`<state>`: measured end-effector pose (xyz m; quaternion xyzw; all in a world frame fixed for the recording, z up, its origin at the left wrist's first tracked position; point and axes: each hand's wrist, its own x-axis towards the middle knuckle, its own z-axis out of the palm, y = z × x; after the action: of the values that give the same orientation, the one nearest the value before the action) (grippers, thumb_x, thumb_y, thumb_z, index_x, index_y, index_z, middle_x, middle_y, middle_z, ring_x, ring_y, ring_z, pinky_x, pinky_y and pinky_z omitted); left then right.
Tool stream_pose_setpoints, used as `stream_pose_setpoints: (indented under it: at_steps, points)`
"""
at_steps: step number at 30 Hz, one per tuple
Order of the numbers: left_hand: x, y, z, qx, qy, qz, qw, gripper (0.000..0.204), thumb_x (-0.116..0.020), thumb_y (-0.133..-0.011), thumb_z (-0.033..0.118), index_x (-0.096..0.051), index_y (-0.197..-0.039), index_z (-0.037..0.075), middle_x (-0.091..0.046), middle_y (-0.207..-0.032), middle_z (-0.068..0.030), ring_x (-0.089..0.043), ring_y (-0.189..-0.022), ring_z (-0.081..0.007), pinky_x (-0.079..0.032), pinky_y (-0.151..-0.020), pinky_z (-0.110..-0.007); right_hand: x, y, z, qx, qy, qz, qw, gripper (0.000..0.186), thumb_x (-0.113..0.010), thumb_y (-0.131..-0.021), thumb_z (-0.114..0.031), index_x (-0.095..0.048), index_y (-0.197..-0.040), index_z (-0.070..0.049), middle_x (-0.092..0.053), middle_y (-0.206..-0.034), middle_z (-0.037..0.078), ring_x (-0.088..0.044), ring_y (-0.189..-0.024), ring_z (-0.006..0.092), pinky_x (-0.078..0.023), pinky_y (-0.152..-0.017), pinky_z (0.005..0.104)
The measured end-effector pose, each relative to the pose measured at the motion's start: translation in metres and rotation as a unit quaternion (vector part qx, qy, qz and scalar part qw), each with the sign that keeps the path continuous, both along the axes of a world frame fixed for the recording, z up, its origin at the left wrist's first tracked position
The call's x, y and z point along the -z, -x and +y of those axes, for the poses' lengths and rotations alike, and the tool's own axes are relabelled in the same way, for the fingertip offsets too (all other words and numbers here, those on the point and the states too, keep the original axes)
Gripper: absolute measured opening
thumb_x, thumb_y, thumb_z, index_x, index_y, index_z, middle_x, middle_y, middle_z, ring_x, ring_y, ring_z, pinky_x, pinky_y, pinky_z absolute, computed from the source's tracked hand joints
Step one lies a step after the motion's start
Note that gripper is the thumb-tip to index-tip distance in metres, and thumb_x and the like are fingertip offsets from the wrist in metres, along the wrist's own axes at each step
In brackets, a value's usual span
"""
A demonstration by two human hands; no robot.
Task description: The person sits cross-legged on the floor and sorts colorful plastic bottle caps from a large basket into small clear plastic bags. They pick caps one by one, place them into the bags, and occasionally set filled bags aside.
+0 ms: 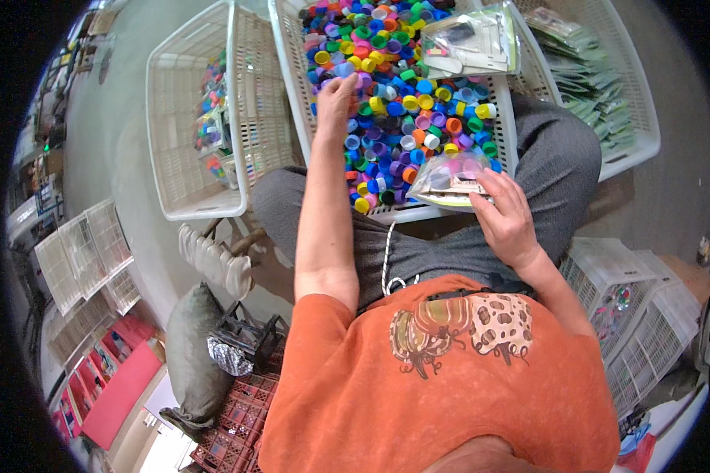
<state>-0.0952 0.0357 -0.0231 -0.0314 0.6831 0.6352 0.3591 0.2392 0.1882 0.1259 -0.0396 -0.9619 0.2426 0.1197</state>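
Observation:
My left hand reaches into a white basket full of plastic caps in many colours. Its fingers are pinched near purple caps, and what they hold is hard to make out. My right hand grips a clear plastic bag with flat pieces and a purplish item inside, low over the near right corner of that basket. Another filled clear bag lies on the caps at the far right of the basket.
A white basket with colourful items stands left, another with stacked green-edged packets right. My crossed legs are beneath. A sack, red crates, white racks and more baskets surround me.

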Motion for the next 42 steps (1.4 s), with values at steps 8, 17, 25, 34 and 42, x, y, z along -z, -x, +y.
stream_pose_setpoints:
  at_steps: [8, 17, 25, 34, 42]
  points:
    - [-0.001, 0.014, 0.001, 0.258, 0.557, 0.3, 0.73, 0.051, -0.069, -0.08, 0.047, -0.062, -0.12, 0.017, -0.068, -0.114, -0.015, -0.064, -0.109, -0.0341, -0.051, -0.09, -0.047, -0.004, 0.006, 0.002, 0.022, -0.032, -0.004, 0.999, 0.018, -0.065, -0.078, -0.007, -0.064, -0.095, -0.002, -0.058, -0.127, 0.015, -0.052, -0.124, 0.0311, -0.039, -0.105, 0.0475]
    - [-0.039, -0.024, -0.015, 0.108, 0.26, 0.237, 0.93, 0.047, -0.078, -0.076, 0.043, -0.067, -0.092, 0.001, -0.066, -0.079, -0.0043, -0.061, -0.066, -0.0121, -0.049, -0.06, -0.027, -0.004, 0.016, -0.003, 0.015, -0.03, 0.0, 0.999, 0.009, -0.063, -0.078, -0.007, -0.06, -0.084, -0.001, -0.056, -0.13, 0.016, -0.051, -0.125, 0.0322, -0.041, -0.104, 0.0451]
    - [-0.18, -0.187, 0.004, 0.286, 0.051, 0.454, 0.842, 0.037, -0.081, -0.076, 0.02, -0.061, -0.104, 0.006, -0.067, -0.09, -0.009, -0.069, -0.079, -0.0206, -0.055, -0.066, -0.032, 0.002, 0.011, -0.007, -0.01, -0.023, 0.015, 1.0, 0.012, -0.063, -0.081, -0.009, -0.066, -0.09, -0.003, -0.057, -0.13, 0.016, -0.052, -0.126, 0.0319, -0.042, -0.103, 0.0443]
    - [-0.17, -0.197, 0.01, 0.316, 0.06, 0.509, 0.798, 0.042, -0.075, -0.077, 0.013, -0.061, -0.117, 0.013, -0.063, -0.11, -0.0094, -0.065, -0.094, -0.0269, -0.055, -0.074, -0.036, 0.003, 0.005, -0.009, 0.022, -0.003, 0.011, 1.0, 0.019, -0.066, -0.08, -0.009, -0.068, -0.099, -0.003, -0.057, -0.13, 0.015, -0.053, -0.125, 0.0306, -0.043, -0.101, 0.0437]
    - [-0.048, -0.059, -0.011, 0.235, 0.421, 0.401, 0.779, 0.038, -0.061, -0.089, 0.02, -0.053, -0.123, 0.007, -0.058, -0.117, -0.0195, -0.06, -0.104, -0.0406, -0.05, -0.086, -0.05, -0.005, 0.001, -0.005, -0.02, -0.013, 0.015, 1.0, 0.014, -0.068, -0.078, -0.008, -0.065, -0.091, -0.004, -0.057, -0.13, 0.014, -0.054, -0.124, 0.0314, -0.042, -0.102, 0.0448]
